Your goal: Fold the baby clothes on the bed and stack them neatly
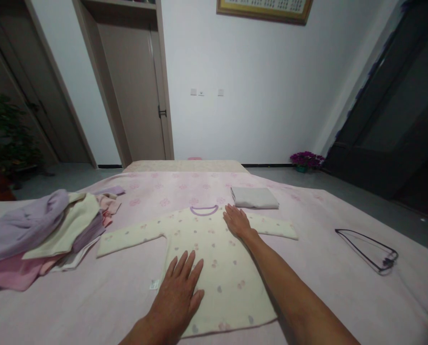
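Observation:
A small cream long-sleeved top [214, 258] with a purple neckline and pale flower print lies spread flat on the pink bed sheet [325, 287], sleeves out to both sides. My left hand [178, 297] rests flat and open on the top's lower left part, fingers stretched forward. Flat and open too, my right hand [237, 221] presses near the right shoulder, just below the neckline. Neither hand holds anything.
A heap of purple, cream and pink clothes [45, 235] lies at the left. A folded grey cloth [254, 197] sits just beyond my right hand. A dark wire hanger [370, 249] lies at the right. Doors, a wall and potted flowers [305, 160] stand beyond the bed.

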A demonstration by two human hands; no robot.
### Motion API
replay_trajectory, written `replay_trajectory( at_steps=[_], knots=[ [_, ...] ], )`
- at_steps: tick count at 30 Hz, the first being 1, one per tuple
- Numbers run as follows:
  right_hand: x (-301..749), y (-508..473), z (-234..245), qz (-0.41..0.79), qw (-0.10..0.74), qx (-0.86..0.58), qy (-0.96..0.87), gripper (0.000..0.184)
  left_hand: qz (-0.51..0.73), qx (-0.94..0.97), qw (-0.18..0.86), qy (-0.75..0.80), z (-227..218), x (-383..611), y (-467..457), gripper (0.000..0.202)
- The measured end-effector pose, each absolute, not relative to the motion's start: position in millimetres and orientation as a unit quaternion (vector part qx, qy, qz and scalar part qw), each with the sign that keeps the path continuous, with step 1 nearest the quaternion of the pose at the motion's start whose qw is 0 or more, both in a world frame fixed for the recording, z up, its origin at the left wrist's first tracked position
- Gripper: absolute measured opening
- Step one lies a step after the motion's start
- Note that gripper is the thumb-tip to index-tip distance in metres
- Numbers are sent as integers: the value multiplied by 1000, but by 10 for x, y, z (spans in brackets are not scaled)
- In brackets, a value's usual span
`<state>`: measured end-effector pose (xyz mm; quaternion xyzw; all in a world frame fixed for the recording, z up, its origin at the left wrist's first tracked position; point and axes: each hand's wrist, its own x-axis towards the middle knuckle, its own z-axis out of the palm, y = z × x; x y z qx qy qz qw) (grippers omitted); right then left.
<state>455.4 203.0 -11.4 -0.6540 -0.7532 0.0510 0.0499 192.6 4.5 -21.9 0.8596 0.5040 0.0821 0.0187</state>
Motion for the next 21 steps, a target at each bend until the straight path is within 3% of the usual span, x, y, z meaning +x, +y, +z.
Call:
replay_trajectory(
  at_steps=[6,21],
  knots=[
    [4541,2104,-111,83,24,-595,-799,68,84,861,9,501,-248,1924,56,61],
    [5581,1822,-190,62,9,-692,-719,68,83,862,10,499,-243,1918,55,59]
  ],
)
